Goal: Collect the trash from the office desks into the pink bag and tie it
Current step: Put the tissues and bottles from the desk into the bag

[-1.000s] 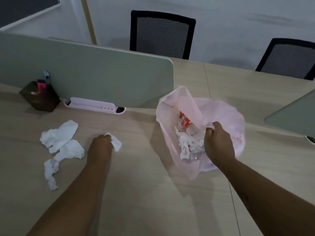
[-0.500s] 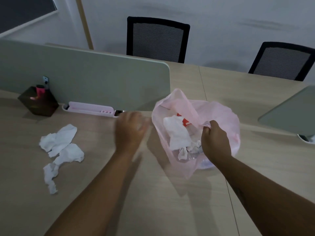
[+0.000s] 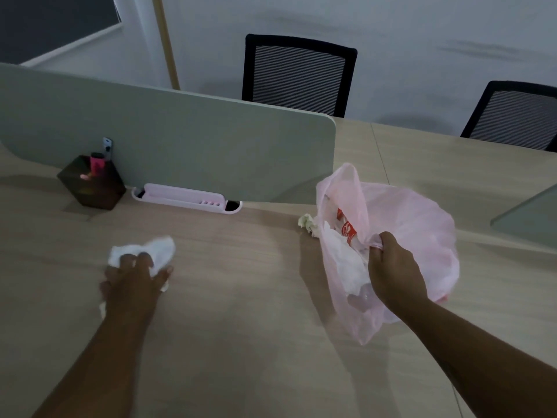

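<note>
The pink bag (image 3: pixel 416 224) stands open on the wooden desk (image 3: pixel 241 342) at the right. My right hand (image 3: pixel 394 273) grips its near rim. Inside lie white tissues (image 3: pixel 346 263) and a bottle with a red label (image 3: pixel 348 230). A small crumpled scrap of paper (image 3: pixel 306 222) lies on the desk just left of the bag. My left hand (image 3: pixel 132 279) is at the left of the desk, pressed down on a heap of white tissues (image 3: pixel 150 250), fingers curled over them. Part of the heap is hidden under the hand.
A grey-green divider panel (image 3: pixel 180 143) runs along the desk's far side, with a pink tray (image 3: pixel 184 200) at its foot and a dark pen holder (image 3: pixel 93 185) to the left. Two black mesh chairs (image 3: pixel 298 73) stand behind. Another panel (image 3: pixel 533 218) is at the right edge.
My left hand carried a tissue to the bag, dropped it in, then swung back left onto the remaining tissues. A small crumpled scrap now lies beside the bag. My right hand kept holding the rim.
</note>
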The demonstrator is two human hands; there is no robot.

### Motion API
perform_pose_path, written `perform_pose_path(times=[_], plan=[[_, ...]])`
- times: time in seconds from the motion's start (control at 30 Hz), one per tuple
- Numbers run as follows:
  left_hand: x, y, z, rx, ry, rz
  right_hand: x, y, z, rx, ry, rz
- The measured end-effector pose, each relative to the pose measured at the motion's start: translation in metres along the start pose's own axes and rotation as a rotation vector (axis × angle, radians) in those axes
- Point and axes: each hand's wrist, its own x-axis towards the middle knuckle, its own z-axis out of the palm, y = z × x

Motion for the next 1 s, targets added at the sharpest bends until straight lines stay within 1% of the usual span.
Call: perform_pose_path(times=[0.07, 0.1, 0.17, 0.23, 0.27, 0.33, 0.43, 0.5, 0.53, 0.57, 0.6, 0.67, 0.7, 0.73, 0.77, 0.8, 0.87, 0.9, 0.93, 0.97, 1.0], plan=[[-0.004, 0.001, 0.007, -0.003, 0.089, 0.105, 0.0, 0.0, 0.0, -0.008, 0.004, 0.002], [-0.008, 0.002, 0.007, -0.064, 0.107, 0.108, -0.001, 0.0, 0.0, -0.018, 0.008, 0.005], [-0.015, 0.011, 0.004, -0.26, 0.103, 0.02, -0.002, 0.001, -0.002, -0.021, 0.018, 0.01], [-0.024, 0.037, -0.002, -0.381, 0.127, 0.029, -0.002, 0.001, -0.003, -0.016, 0.02, 0.014], [-0.028, 0.057, -0.008, -0.449, 0.135, 0.043, -0.002, 0.002, -0.004, -0.011, 0.022, 0.019], [-0.036, 0.106, -0.027, -0.547, 0.074, 0.081, -0.002, 0.003, -0.003, 0.009, 0.024, 0.027], [-0.058, 0.184, -0.052, -0.628, 0.023, 0.274, -0.002, 0.005, -0.003, 0.048, 0.031, 0.032], [-0.083, 0.235, -0.069, -0.817, 0.023, 0.397, -0.001, 0.01, -0.009, 0.092, 0.063, 0.038], [-0.095, 0.257, -0.077, -0.924, 0.01, 0.428, 0.0, 0.014, -0.015, 0.11, 0.085, 0.042], [-0.105, 0.278, -0.085, -1.037, -0.021, 0.422, 0.002, 0.018, -0.021, 0.122, 0.108, 0.052], [-0.112, 0.298, -0.091, -1.142, -0.078, 0.37, 0.004, 0.024, -0.028, 0.132, 0.126, 0.073], [-0.12, 0.33, -0.095, -1.322, -0.233, 0.216, 0.008, 0.035, -0.04, 0.15, 0.151, 0.123], [-0.123, 0.342, -0.091, -1.37, -0.311, 0.155, 0.009, 0.041, -0.046, 0.158, 0.16, 0.144], [-0.127, 0.351, -0.084, -1.367, -0.381, 0.128, 0.011, 0.047, -0.051, 0.161, 0.169, 0.158], [-0.129, 0.355, -0.074, -1.292, -0.441, 0.141, 0.012, 0.051, -0.055, 0.162, 0.177, 0.169], [-0.13, 0.356, -0.064, -1.142, -0.509, 0.176, 0.014, 0.056, -0.059, 0.161, 0.183, 0.18], [-0.128, 0.348, -0.051, -0.752, -0.654, 0.24, 0.017, 0.064, -0.063, 0.169, 0.194, 0.198], [-0.124, 0.343, -0.051, -0.65, -0.648, 0.284, 0.018, 0.068, -0.066, 0.169, 0.2, 0.21], [-0.116, 0.338, -0.052, -0.663, -0.551, 0.34, 0.02, 0.071, -0.067, 0.168, 0.202, 0.223], [-0.107, 0.331, -0.056, -0.751, -0.376, 0.374, 0.021, 0.074, -0.069, 0.167, 0.205, 0.234], [-0.095, 0.325, -0.061, -0.834, -0.173, 0.359, 0.023, 0.078, -0.071, 0.169, 0.214, 0.245]])
